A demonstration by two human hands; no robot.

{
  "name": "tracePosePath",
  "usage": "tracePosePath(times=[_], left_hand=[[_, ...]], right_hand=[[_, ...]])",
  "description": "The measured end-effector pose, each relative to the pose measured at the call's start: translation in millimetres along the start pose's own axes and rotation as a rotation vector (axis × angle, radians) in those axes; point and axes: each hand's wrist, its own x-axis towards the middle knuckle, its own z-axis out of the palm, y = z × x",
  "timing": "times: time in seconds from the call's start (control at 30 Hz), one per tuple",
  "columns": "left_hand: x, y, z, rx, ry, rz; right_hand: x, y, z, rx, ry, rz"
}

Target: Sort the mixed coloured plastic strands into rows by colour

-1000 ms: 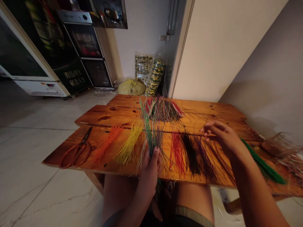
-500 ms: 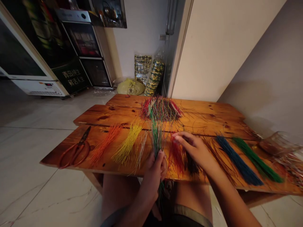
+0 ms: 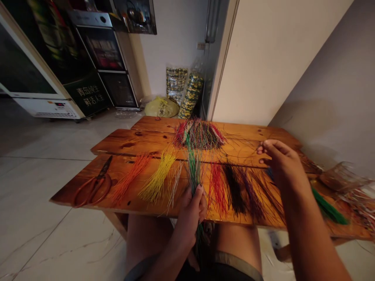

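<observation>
My left hand (image 3: 195,205) is closed around a bundle of green and grey wires (image 3: 191,168) at the table's front edge. The bundle's far end reaches a tangled multicoloured pile of wires (image 3: 202,134), and its near end hangs below my fist. Raised over the right side of the table, my right hand (image 3: 277,154) has thumb and finger pinched; any thin strand between them is too fine to make out. Between the hands lie red wires (image 3: 217,187), black wires (image 3: 234,189), purple wires (image 3: 252,195) and brown wires (image 3: 268,191). My right forearm hides most of the blue bunch.
Orange wires (image 3: 133,175), yellow wires (image 3: 159,177) and a few white strands (image 3: 175,183) lie left on the wooden table (image 3: 123,146). Scissors (image 3: 95,187) rest at the far left. On the right are green wires (image 3: 329,208), a clear container (image 3: 342,175) and mixed scraps (image 3: 359,203).
My right hand has moved right and upward, away from the red wires, uncovering the black and purple bunches. My left hand keeps its hold on the green and grey bundle.
</observation>
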Motion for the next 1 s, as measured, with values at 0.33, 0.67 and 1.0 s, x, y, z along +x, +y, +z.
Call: tracePosePath(times=[0.33, 0.67, 1.0], left_hand=[[-0.9, -6.8, 3.1, 0.044, 0.013, -0.035], [2.2, -17.3, -2.6, 0.162, 0.059, 0.022], [3.5, -14.5, -6.1, 0.164, 0.110, 0.068]], right_hand=[[-23.9, 48.4, 23.5, -0.615, -0.421, 0.140], [-74.5, 31.1, 89.5, -0.021, -0.570, 0.160], [-77.4, 28.7, 88.1, 0.224, -0.393, 0.234]])
